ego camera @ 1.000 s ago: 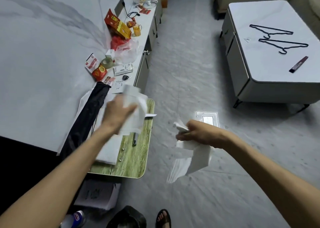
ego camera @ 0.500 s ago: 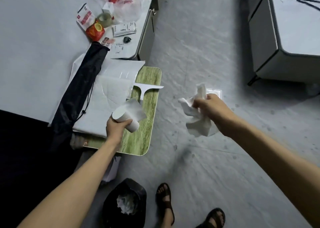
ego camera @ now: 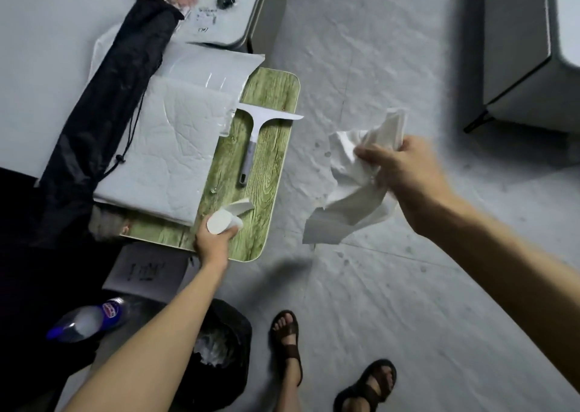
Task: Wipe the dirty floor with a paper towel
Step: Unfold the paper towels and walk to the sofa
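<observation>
Paper towel [ego camera: 354, 189]: a crumpled, torn-off sheet held in the air above the grey floor [ego camera: 376, 286], which shows dark spots. Right hand [ego camera: 405, 173] grips the bunched upper part with curled fingers, and the loose end hangs down. Left hand [ego camera: 213, 242] holds the towel roll [ego camera: 222, 222] at the near end of the green wood-grain tabletop [ego camera: 270, 167]; whether the roll touches it is unclear. A white squeegee [ego camera: 251, 135] lies on the tabletop just beyond the roll.

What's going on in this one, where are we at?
A person stands over a spotted grey floor. Their right hand grips a crumpled torn paper towel in the air, above the floor and not touching it. Their left hand holds the paper towel roll at the green tabletop, near a squeegee. Wiping has not begun.
</observation>
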`<action>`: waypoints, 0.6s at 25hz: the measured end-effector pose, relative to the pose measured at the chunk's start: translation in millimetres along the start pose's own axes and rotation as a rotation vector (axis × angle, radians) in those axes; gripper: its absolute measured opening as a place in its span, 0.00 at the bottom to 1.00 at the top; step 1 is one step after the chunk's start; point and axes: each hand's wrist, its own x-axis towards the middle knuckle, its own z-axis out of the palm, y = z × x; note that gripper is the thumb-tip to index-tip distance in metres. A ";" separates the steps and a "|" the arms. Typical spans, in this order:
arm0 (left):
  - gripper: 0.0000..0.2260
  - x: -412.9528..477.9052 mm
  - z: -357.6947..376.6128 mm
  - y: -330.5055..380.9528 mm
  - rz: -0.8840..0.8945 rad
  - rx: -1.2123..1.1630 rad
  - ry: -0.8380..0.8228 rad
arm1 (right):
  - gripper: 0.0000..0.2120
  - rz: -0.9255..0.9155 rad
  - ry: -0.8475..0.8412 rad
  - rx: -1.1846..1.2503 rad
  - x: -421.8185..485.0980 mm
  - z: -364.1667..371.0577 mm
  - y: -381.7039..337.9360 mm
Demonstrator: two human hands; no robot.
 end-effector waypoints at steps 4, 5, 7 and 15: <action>0.31 -13.0 -16.4 22.9 -0.025 0.140 -0.063 | 0.07 0.083 0.010 0.087 -3.1 -2.7 -10.4; 0.35 -19.1 -22.1 33.8 0.037 0.232 -0.060 | 0.08 0.114 0.005 0.115 -3.9 -5.8 -13.5; 0.40 -32.8 -31.6 60.2 0.358 0.485 -0.066 | 0.07 0.173 -0.022 0.180 -8.7 -13.0 -22.2; 0.24 -174.8 -0.1 260.6 0.516 0.411 -1.120 | 0.03 0.282 -0.085 0.565 -71.3 -95.1 -142.7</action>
